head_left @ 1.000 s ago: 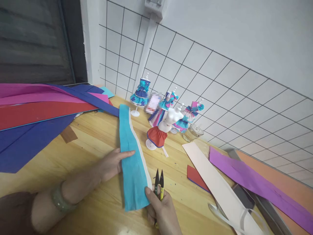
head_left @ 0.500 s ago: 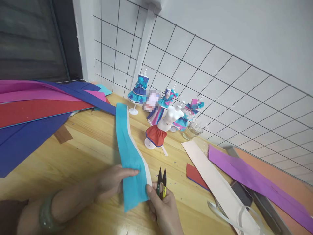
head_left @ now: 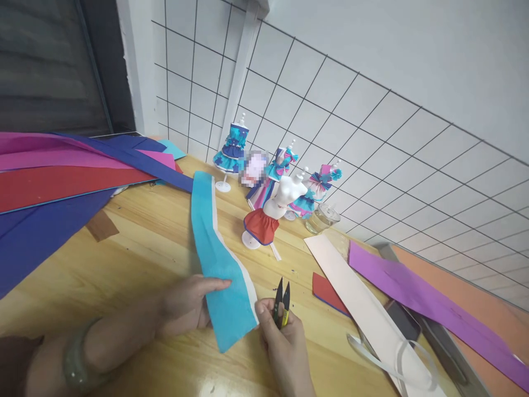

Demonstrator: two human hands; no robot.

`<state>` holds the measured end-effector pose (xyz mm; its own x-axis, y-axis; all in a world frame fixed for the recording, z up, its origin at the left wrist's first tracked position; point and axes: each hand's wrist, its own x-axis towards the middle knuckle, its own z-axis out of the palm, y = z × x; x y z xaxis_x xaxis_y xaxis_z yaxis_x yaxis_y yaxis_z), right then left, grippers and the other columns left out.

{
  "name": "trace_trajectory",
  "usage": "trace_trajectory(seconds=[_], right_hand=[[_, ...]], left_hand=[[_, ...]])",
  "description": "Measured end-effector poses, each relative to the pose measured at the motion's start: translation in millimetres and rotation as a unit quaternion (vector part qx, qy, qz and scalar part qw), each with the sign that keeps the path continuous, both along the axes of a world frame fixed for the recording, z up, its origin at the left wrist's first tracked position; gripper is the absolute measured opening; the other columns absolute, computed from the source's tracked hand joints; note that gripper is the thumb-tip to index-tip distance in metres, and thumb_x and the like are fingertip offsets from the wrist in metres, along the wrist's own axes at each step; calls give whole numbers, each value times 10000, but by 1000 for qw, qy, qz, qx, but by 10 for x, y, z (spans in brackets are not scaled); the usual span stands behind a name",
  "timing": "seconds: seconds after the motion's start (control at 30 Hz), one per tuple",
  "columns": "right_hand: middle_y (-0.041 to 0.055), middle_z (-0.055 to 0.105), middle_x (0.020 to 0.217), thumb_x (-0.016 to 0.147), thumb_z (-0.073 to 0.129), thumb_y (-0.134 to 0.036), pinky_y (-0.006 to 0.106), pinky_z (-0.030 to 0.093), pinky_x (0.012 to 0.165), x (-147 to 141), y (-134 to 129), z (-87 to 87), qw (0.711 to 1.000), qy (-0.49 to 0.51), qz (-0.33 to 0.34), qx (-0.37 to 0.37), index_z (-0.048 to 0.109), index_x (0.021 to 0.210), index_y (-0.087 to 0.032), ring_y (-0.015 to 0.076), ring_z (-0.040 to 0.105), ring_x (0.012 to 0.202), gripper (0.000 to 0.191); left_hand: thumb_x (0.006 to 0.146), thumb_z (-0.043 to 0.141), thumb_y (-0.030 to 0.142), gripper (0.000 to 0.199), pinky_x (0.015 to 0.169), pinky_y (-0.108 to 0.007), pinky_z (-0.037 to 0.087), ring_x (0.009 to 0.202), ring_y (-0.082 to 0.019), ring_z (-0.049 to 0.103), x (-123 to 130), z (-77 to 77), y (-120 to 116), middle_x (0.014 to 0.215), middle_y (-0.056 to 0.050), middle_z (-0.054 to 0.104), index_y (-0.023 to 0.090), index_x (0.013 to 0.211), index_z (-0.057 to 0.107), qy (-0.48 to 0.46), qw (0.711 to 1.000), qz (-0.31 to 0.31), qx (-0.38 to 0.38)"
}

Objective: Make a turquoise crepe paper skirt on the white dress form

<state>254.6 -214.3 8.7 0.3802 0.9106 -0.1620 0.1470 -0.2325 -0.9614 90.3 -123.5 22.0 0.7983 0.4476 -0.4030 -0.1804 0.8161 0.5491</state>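
Note:
A long turquoise strip with a white band along its right edge runs from mid-table toward me; I cannot tell if it is paper or cloth. My left hand grips its left edge, thumb flat on top and fingers underneath. At the lower right corner, my right hand pinches the white edge between thumb and finger. Black thread snips with a yellow part are held in that same hand, blades pointing up and away. Just beyond stands a small white mannequin in a red skirt.
Several dressed mini mannequins stand at the back near a glass jar. Coloured sheets pile up at left. A pale strip, purple strip, phone-like dark object and clear ribbon loop lie at right.
My right hand, with the snips, has shifted slightly right and up, drawing the strip's near corner that way. The left hand keeps its hold. The view has tilted a little.

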Motion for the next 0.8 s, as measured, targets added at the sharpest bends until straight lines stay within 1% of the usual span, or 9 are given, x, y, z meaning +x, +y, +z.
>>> trace_trajectory(seconds=[0.1,0.2,0.3,0.37,0.43,0.53,0.6,0.7,0.8], right_hand=[[-20,473,554,772,569,-510,231,328,500,7,0,-13,998,-54,-7,29,578,658,-160,113,397,514,368],[15,563,608,784,551,-493,251,398,589,-1,3,-10,996,-72,4,45,588,668,-162,153,497,594,353],[23,584,622,793,537,-490,255,411,603,5,12,7,997,-71,14,38,589,685,-161,163,521,609,350],[17,573,613,796,533,-494,251,403,587,22,21,22,998,-58,16,30,580,682,-162,157,511,595,354],[13,557,608,793,537,-503,249,393,578,42,30,37,999,-44,19,26,569,671,-163,152,499,589,362],[-7,510,600,787,552,-521,237,360,553,56,28,50,999,-35,10,30,546,661,-169,132,454,570,373],[-32,445,580,804,511,-559,226,304,493,47,11,50,1000,-17,-1,22,538,686,-178,109,380,516,399],[-41,404,569,835,364,-641,230,210,428,11,-31,46,1000,29,3,-6,547,732,-191,98,278,463,497],[-31,419,573,821,341,-673,235,201,435,-19,-69,51,999,42,4,-29,584,793,-193,108,288,480,539]], left_hand=[[814,587,247,250,961,-395,415,1030,-251,614,-9,35,-27,1025,-93,708,145,1026,671,-28,999,-33,33],[790,610,201,261,978,-375,397,1042,-239,602,-1,36,-62,1066,-78,694,164,1041,672,-35,996,-55,67],[782,610,199,233,959,-360,413,946,-218,629,20,6,-80,1004,-85,710,132,990,689,-25,997,-46,59],[776,614,213,206,875,-388,470,829,-216,643,30,-13,-81,902,-91,726,106,932,696,3,999,-23,45],[772,617,217,194,792,-409,505,785,-222,638,31,-20,-73,847,-89,727,94,903,691,19,999,-5,34],[789,605,198,165,778,-410,508,796,-219,633,26,-7,-50,843,-75,724,95,893,681,11,999,27,27],[797,601,193,149,783,-402,503,781,-217,639,25,13,-29,831,-70,725,96,880,678,11,998,54,27],[790,609,191,181,826,-418,486,888,-259,642,27,63,5,883,-74,725,106,939,667,-1,996,83,16],[791,603,189,213,869,-439,470,993,-287,617,22,120,28,906,-68,726,118,986,652,-3,994,105,2]])
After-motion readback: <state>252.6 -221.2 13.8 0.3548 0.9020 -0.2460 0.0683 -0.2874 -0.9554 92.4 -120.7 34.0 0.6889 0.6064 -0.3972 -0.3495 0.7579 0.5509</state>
